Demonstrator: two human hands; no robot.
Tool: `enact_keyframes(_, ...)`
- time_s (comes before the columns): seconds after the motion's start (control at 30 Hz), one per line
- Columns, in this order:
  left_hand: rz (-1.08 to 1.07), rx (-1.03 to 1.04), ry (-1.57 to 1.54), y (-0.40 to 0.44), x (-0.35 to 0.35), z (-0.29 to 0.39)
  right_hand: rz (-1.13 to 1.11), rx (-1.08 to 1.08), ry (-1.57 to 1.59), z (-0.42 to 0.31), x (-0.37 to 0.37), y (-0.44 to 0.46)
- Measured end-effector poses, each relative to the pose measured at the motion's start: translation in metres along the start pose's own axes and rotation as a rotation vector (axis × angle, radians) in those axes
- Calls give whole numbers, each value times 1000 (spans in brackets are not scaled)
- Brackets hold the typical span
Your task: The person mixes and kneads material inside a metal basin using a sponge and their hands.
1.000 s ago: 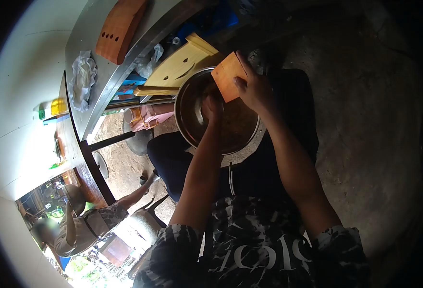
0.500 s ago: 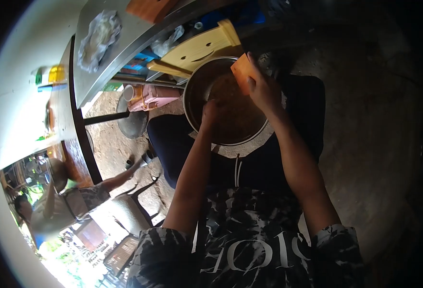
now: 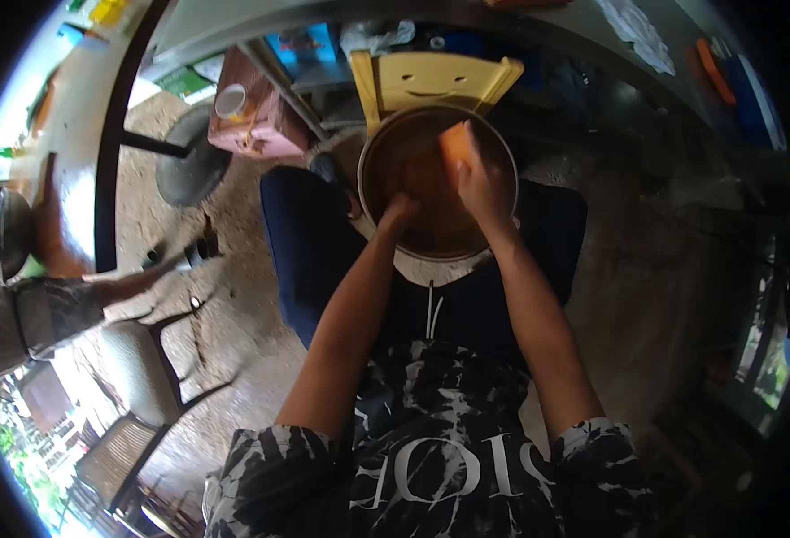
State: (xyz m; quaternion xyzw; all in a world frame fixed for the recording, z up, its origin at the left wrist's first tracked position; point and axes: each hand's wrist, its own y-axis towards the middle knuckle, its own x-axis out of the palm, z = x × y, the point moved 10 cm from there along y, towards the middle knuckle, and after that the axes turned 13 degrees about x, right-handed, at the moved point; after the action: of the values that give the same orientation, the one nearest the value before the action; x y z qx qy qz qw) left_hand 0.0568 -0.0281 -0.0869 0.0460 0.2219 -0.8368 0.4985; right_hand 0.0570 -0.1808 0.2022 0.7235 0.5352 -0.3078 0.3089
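Note:
A large round metal pot (image 3: 368,199) with brownish contents stands between the knees, in front of a yellow wooden chair (image 3: 444,79) with a smiling face cut in its back. My right hand (image 3: 483,193) grips a flat orange piece (image 3: 459,148), tilted over the right part of the pot. Inside the pot at the lower left is my left hand (image 3: 401,213); its fingers point down into the dark interior, and I cannot make out what they hold.
A pink box (image 3: 265,134) with a cup (image 3: 231,101) on it stands at the upper left, near a dark round stool (image 3: 188,161). A metal table edge (image 3: 323,20) crosses the top. Another person (image 3: 54,309) and a chair (image 3: 139,372) are at the left.
The view has swung to the right, so the pot and chair appear more upright. The orange piece in my right hand is now over the pot's interior; my left hand remains inside.

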Motion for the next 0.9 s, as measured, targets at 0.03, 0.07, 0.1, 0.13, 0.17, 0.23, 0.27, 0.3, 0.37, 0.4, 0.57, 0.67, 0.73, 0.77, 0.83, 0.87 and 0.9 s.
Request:
enact_keyframes(0.03,6,-38,-274,0,8,-10,94,-21,13,-15,-13,-1)
enact_keyframes(0.07,18,-38,-294,7,9,-13,151,-76,47,-29,-20,-3)
enact_keyframes(0.1,-29,-16,-89,12,9,-8,139,-90,38,-25,-6,-3)
enact_keyframes(0.13,-79,4,119,13,10,-3,110,-114,22,-11,19,-9)
enact_keyframes(0.17,-72,6,109,10,9,8,88,-138,8,-1,38,-13)
enact_keyframes(0.23,4,-148,186,7,1,12,154,-211,-147,-14,39,-19)
enact_keyframes(0.27,18,-132,179,26,5,4,79,-201,-124,-11,44,-9)
enact_keyframes(0.3,38,-91,155,47,32,-40,-17,-183,-104,-8,49,-9)
enact_keyframes(0.37,56,-50,120,59,44,-63,-16,-83,-82,-12,29,-4)
enact_keyframes(0.4,-38,64,185,55,38,-44,-15,18,-50,-10,19,4)
enact_keyframes(0.57,-27,-176,68,-10,-6,44,116,41,-86,-1,16,-10)
enact_keyframes(0.67,-63,-103,121,-1,-7,58,-5,-178,-150,-2,48,-16)
enact_keyframes(0.73,35,-181,155,-4,-8,45,-99,-22,-91,-4,38,-4)
enact_keyframes(0.77,33,-184,150,-3,-8,43,-193,145,-29,3,39,0)
enact_keyframes(0.83,-90,-90,111,-3,-3,55,-80,92,-15,-18,22,0)
enact_keyframes(0.87,-97,-99,106,-7,-1,52,52,36,5,-27,9,-3)
enact_keyframes(0.9,-103,-147,111,-4,-1,44,56,37,6,-17,20,-6)
